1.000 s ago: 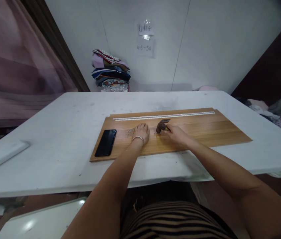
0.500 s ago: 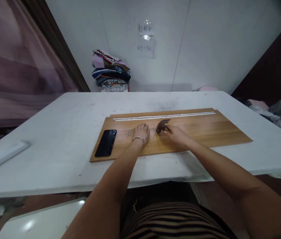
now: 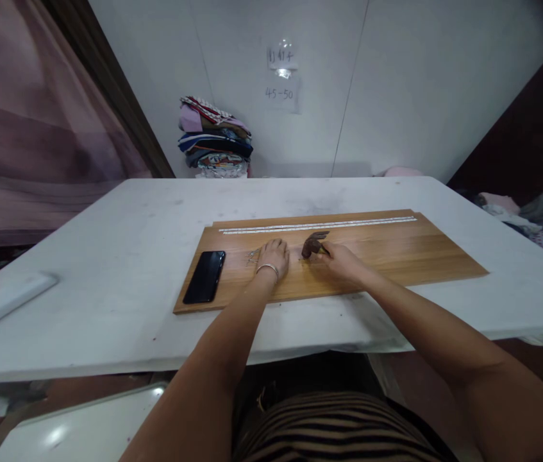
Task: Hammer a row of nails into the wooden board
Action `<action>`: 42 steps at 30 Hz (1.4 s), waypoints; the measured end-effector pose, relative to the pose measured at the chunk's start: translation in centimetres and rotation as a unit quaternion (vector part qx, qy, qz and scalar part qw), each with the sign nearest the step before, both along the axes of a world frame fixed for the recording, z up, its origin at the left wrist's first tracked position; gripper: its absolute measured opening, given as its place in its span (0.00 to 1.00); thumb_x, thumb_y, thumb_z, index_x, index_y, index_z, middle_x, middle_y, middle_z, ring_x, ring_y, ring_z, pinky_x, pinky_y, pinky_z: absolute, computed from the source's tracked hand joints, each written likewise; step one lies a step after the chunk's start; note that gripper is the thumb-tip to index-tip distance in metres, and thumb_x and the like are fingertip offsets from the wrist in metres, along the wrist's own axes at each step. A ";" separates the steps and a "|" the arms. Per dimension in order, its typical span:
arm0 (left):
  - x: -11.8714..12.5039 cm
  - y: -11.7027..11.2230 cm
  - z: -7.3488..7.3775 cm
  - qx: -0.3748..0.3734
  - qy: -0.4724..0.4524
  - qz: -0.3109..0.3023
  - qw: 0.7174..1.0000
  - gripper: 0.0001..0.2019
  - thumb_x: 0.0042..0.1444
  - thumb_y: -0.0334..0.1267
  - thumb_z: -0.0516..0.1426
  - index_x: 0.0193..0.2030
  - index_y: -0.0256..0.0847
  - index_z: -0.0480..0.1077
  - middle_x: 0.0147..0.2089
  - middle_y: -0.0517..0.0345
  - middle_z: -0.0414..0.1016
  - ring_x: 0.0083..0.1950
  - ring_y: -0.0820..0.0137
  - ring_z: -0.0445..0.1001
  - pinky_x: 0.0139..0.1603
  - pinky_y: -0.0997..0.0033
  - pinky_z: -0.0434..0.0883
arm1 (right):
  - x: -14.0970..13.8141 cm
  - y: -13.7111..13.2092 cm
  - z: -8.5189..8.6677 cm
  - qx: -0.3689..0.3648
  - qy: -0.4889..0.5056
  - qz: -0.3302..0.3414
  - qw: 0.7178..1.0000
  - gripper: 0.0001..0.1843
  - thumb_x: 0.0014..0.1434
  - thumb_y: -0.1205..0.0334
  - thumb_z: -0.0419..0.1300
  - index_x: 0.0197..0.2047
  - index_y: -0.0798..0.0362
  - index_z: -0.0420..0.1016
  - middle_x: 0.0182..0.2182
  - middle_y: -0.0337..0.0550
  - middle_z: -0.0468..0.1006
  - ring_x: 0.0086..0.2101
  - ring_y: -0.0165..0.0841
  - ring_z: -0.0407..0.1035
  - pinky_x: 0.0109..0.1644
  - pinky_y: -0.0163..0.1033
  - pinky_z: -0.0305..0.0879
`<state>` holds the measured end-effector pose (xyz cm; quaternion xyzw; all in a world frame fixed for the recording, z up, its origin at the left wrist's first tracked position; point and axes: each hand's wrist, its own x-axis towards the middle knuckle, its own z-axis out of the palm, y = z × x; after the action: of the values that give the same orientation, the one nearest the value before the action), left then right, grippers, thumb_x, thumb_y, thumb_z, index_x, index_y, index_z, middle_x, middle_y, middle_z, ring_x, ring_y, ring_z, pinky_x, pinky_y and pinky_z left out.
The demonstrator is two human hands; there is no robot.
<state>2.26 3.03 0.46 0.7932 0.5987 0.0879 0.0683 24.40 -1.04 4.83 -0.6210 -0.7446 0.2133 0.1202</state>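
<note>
My right hand (image 3: 342,260) is wrapped round the handle of a claw hammer (image 3: 312,244), whose rusty brown head is low over a wooden board (image 3: 386,256). Just under the hammer's face there is a small mark or nail that I cannot make out clearly. To the left, my left hand (image 3: 274,255) lies flat on the board, fingers stretched forward, with a bracelet at the wrist. Several thin nails (image 3: 252,256) lie beside it, partly hidden by the hand. A black phone (image 3: 204,276) rests on the board's left end.
Two white measuring strips (image 3: 317,225) run along the board's far edge. The board lies on a white table (image 3: 122,256). A white elongated object (image 3: 9,301) is at the table's left. Behind the table stands a pile of folded cloth (image 3: 215,136) against the wall.
</note>
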 end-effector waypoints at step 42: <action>0.0 0.0 0.1 -0.003 -0.011 -0.004 1.000 0.16 0.76 0.37 0.49 0.57 0.41 0.77 0.66 0.42 0.78 0.69 0.56 0.72 0.72 0.56 0.66 | -0.1 -0.2 0.3 -0.001 0.009 -0.003 1.000 0.14 0.74 0.58 0.58 0.53 0.56 0.81 0.53 0.57 0.87 0.49 0.43 0.80 0.47 0.37 0.67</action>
<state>2.24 3.04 0.53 0.7941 0.5953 0.0950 0.0778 24.28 -1.27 5.11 -0.6214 -0.7413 0.2194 0.1270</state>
